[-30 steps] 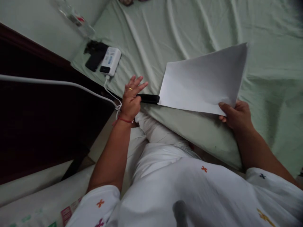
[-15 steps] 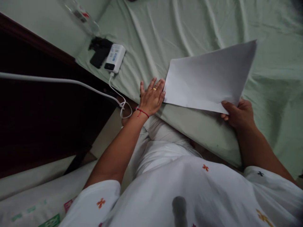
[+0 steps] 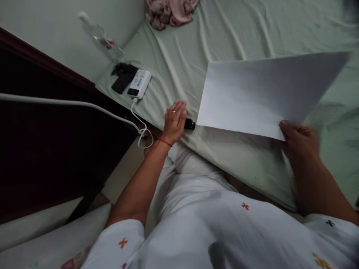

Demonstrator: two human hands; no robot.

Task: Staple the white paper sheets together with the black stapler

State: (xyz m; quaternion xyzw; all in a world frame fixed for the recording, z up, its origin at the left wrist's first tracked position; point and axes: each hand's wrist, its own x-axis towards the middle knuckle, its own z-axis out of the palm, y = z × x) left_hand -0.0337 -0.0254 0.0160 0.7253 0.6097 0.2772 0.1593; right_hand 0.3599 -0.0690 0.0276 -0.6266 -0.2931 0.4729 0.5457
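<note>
My right hand (image 3: 300,140) pinches the lower right corner of a white paper sheet (image 3: 263,93) and holds it lifted and tilted over the pale green bed sheet (image 3: 224,37). At the bed's near edge, my left hand (image 3: 174,121) lies curled, fingers together, over a black marker (image 3: 190,124). Only the marker's right end sticks out from under the fingers. The paper's lower left corner hangs just right of the marker. A ring and a red wrist thread show on my left hand.
A white power bank (image 3: 139,83) and a black phone (image 3: 123,80) lie at the bed's left corner, with a white cable (image 3: 84,102) running off left. A clear bottle (image 3: 101,37) leans by the wall. Pink cloth (image 3: 171,11) lies at the far end. Dark wooden furniture (image 3: 42,142) stands left.
My left hand went from gripping the marker to lying flat on the bed, and now covers the marker again. My right hand has swung the paper up and to the right.
</note>
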